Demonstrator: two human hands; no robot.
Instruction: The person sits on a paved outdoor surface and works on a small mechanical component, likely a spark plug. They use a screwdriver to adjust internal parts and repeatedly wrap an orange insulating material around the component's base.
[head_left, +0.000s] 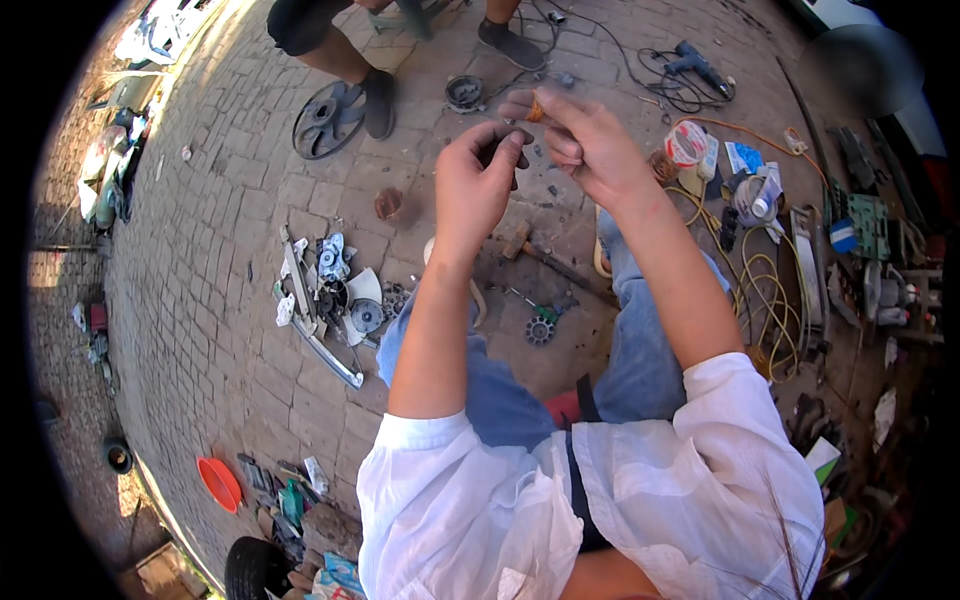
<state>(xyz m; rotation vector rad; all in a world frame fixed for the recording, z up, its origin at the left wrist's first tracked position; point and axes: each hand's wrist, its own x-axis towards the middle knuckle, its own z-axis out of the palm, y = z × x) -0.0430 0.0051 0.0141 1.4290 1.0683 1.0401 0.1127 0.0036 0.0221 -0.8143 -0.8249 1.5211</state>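
Observation:
Both my hands are raised in front of me, above the brick paving. My left hand (pixel 478 175) is closed, thumb pressed to its curled fingers; whatever they pinch is too small to make out. To its right, my right hand (pixel 590 140) has a small coil of copper-coloured wire (pixel 537 108) at its fingers, which point left over the left hand. Beneath them lies a hammer (pixel 545 258) with a wooden handle. Closer to me is a round toothed metal part (pixel 540 330) beside a green-handled tool. A copper wire bundle (pixel 387 203) rests left of my left forearm, another bundle (pixel 661 165) to the right.
Dismantled metal parts (pixel 335 290) lie left of my knee. Ahead, another person's shoe (pixel 378 105) is beside a black fan (pixel 328 120). A corded power tool (pixel 700 70) lies far right; yellow hose (pixel 765 300) coils near my right leg. An orange basin (pixel 219 485) sits lower left.

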